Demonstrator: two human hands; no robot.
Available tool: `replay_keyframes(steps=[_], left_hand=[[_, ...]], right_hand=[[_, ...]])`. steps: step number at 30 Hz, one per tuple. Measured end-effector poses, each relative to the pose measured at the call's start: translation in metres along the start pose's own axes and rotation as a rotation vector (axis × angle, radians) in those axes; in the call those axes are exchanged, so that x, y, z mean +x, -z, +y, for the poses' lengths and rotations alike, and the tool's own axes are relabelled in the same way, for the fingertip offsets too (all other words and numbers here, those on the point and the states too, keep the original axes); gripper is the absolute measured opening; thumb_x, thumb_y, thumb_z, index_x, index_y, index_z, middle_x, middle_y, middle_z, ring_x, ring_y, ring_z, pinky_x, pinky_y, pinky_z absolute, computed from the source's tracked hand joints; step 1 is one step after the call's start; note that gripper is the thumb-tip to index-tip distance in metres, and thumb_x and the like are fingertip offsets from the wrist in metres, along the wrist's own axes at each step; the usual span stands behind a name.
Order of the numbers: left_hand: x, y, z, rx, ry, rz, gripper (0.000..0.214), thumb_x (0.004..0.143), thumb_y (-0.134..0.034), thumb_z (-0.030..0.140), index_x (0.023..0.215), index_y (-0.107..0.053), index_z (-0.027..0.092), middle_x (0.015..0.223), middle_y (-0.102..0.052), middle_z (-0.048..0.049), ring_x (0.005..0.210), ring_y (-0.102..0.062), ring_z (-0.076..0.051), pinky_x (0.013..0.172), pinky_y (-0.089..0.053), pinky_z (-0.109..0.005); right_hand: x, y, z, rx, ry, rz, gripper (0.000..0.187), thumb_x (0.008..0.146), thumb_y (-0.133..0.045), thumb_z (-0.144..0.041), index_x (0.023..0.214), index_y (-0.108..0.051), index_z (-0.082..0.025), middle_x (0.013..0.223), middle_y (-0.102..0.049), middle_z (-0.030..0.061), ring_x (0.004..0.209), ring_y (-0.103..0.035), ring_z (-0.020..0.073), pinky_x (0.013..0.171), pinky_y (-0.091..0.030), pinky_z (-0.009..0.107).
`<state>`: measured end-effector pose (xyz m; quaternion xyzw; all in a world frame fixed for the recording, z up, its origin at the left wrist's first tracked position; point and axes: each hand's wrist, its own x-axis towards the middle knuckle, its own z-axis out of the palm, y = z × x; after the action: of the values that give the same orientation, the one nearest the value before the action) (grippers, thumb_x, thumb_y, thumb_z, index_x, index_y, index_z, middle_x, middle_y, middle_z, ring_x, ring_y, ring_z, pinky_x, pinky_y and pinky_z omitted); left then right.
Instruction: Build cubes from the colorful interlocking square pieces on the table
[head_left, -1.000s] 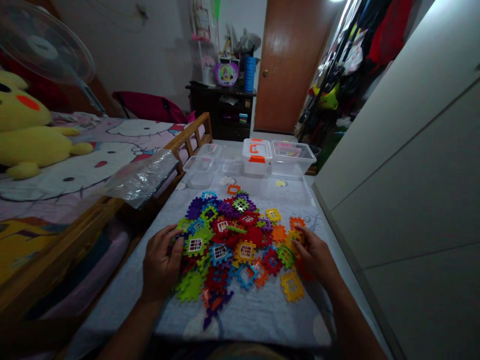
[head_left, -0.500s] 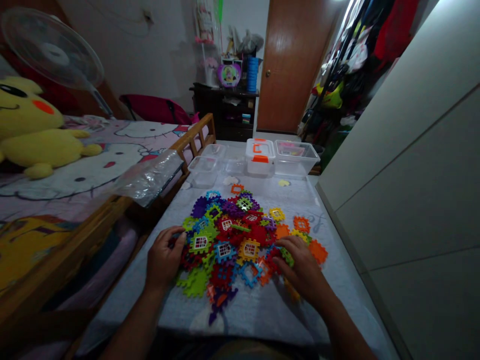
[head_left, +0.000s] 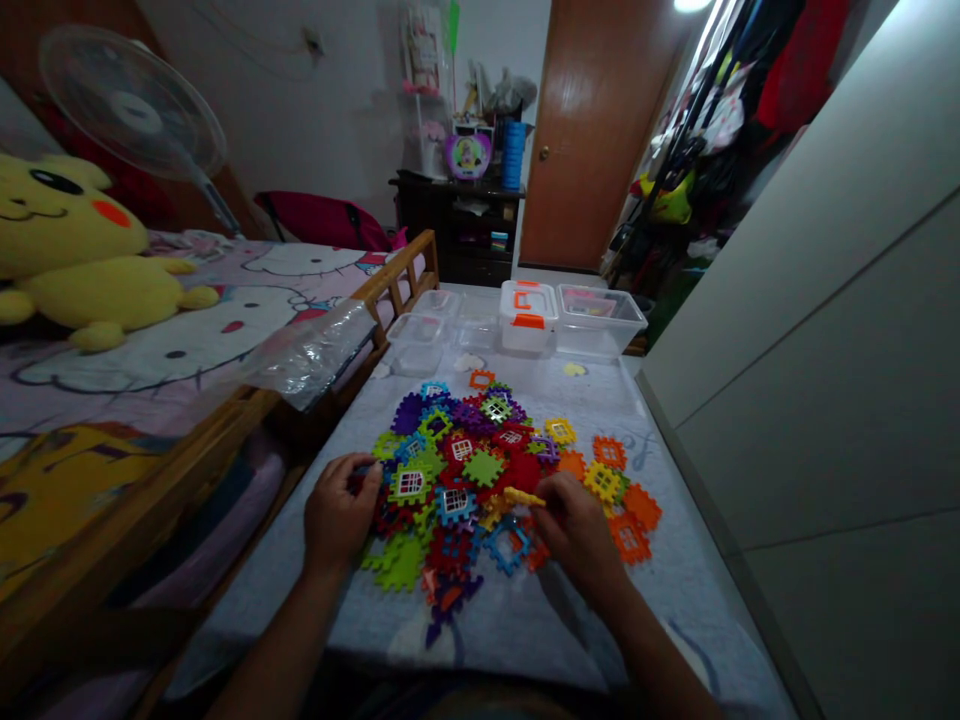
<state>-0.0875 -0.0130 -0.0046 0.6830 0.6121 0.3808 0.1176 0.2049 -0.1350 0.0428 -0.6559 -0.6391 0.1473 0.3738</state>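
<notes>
Colourful toothed plastic building tiles [head_left: 517, 470] lie in a loose pile on the table. My right hand [head_left: 577, 515] pinches a yellow-orange tile [head_left: 523, 497] by its right edge; I see it nearly edge-on over the pile. My left hand [head_left: 341, 505] rests at the pile's left side, thumb and forefinger apart, beside a lime tile with a white window [head_left: 410, 484]. Near the centre lies a plain green tile [head_left: 484, 468], with a blue window tile [head_left: 454, 505] below it. A blue open-frame tile [head_left: 508, 544] is just left of my right hand.
Clear plastic boxes stand along the table's far end, including a lidded one with orange clips [head_left: 529, 318] and an open bin [head_left: 600, 320]. A wooden bed rail [head_left: 390, 285] borders the left side, a pale cabinet [head_left: 817, 400] the right.
My right hand has moved left from the pile's right side and now holds the yellow-orange tile. The central green tile, edge-on before, lies flat. The left hand stays beside the pile.
</notes>
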Motion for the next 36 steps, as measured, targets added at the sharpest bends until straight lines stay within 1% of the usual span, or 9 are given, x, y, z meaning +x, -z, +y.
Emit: replay_keyframes(steps=[5,8,11,14,17,22,28,31,36], left_hand=[[-0.001,0.0,0.0,-0.093,-0.052,-0.037,0.027,0.086,-0.052,0.043,0.091,-0.066,0.02,0.101,-0.066,-0.0056,0.095,-0.063,-0.022,0.089,-0.049,-0.034],[-0.001,0.0,0.0,-0.124,-0.051,-0.047,0.028,0.087,-0.052,0.044,0.092,-0.065,0.02,0.102,-0.065,-0.0056,0.097,-0.062,-0.023,0.091,-0.048,-0.034],[-0.001,0.001,0.0,-0.126,-0.036,-0.044,0.028,0.087,-0.052,0.045,0.091,-0.065,0.02,0.102,-0.065,-0.0057,0.097,-0.062,-0.023,0.091,-0.048,-0.035],[-0.001,0.001,0.0,-0.116,-0.033,-0.049,0.029,0.086,-0.052,0.046,0.091,-0.065,0.02,0.1,-0.065,-0.0058,0.096,-0.062,-0.023,0.091,-0.048,-0.035],[-0.001,0.001,0.0,-0.13,-0.043,-0.072,0.03,0.086,-0.053,0.047,0.093,-0.065,0.021,0.102,-0.065,-0.0058,0.099,-0.062,-0.024,0.093,-0.048,-0.036],[-0.003,0.003,0.002,-0.198,-0.076,-0.139,0.031,0.087,-0.053,0.048,0.096,-0.065,0.021,0.11,-0.062,-0.0059,0.107,-0.06,-0.024,0.098,-0.046,-0.037],[-0.001,0.004,0.004,-0.18,-0.061,-0.113,0.032,0.087,-0.052,0.049,0.096,-0.065,0.022,0.111,-0.062,-0.0064,0.108,-0.059,-0.025,0.101,-0.044,-0.04],[0.0,0.003,0.002,-0.163,-0.041,-0.101,0.033,0.087,-0.051,0.05,0.097,-0.065,0.022,0.112,-0.062,-0.0066,0.108,-0.059,-0.026,0.101,-0.043,-0.041],[0.0,0.003,-0.002,-0.157,-0.028,-0.102,0.034,0.086,-0.051,0.051,0.097,-0.065,0.022,0.11,-0.063,-0.0068,0.107,-0.059,-0.026,0.102,-0.043,-0.04]], right_hand=[[-0.008,0.022,0.028,-0.159,-0.025,0.17,0.012,0.082,-0.049,-0.011,0.077,-0.051,-0.022,0.08,-0.054,0.0026,0.076,-0.052,0.0183,0.07,-0.044,0.03],[-0.014,0.03,0.04,-0.227,-0.031,0.035,0.014,0.079,-0.051,-0.01,0.083,-0.057,-0.021,0.091,-0.058,0.0063,0.089,-0.054,0.0219,0.082,-0.045,0.036],[-0.019,0.037,0.043,-0.211,0.014,-0.124,0.029,0.072,-0.056,-0.009,0.099,-0.061,-0.021,0.107,-0.06,0.0085,0.104,-0.054,0.0244,0.093,-0.044,0.04],[-0.019,0.039,0.041,-0.226,0.0,-0.118,0.037,0.074,-0.062,-0.018,0.111,-0.059,-0.02,0.118,-0.058,0.0108,0.112,-0.052,0.0269,0.098,-0.043,0.043],[-0.014,0.031,0.037,-0.307,-0.054,-0.074,0.042,0.075,-0.067,-0.027,0.116,-0.058,-0.019,0.119,-0.061,0.0123,0.112,-0.052,0.0304,0.099,-0.041,0.048],[-0.009,0.02,0.043,-0.333,-0.069,-0.1,0.044,0.074,-0.067,-0.022,0.117,-0.059,-0.022,0.114,-0.065,0.0097,0.107,-0.055,0.0297,0.096,-0.043,0.046],[-0.005,0.06,0.082,-0.373,-0.155,0.111,0.048,0.076,-0.065,-0.03,0.121,-0.059,-0.016,0.115,-0.062,0.0143,0.108,-0.054,0.0307,0.097,-0.042,0.048],[-0.002,0.073,0.095,-0.386,-0.213,0.058,0.046,0.073,-0.066,-0.029,0.118,-0.061,-0.018,0.11,-0.062,0.0114,0.104,-0.055,0.0291,0.095,-0.043,0.046],[0.001,0.061,0.095,-0.415,-0.222,-0.023,0.043,0.074,-0.066,-0.029,0.116,-0.063,-0.018,0.11,-0.061,0.0111,0.101,-0.055,0.027,0.092,-0.044,0.041]])
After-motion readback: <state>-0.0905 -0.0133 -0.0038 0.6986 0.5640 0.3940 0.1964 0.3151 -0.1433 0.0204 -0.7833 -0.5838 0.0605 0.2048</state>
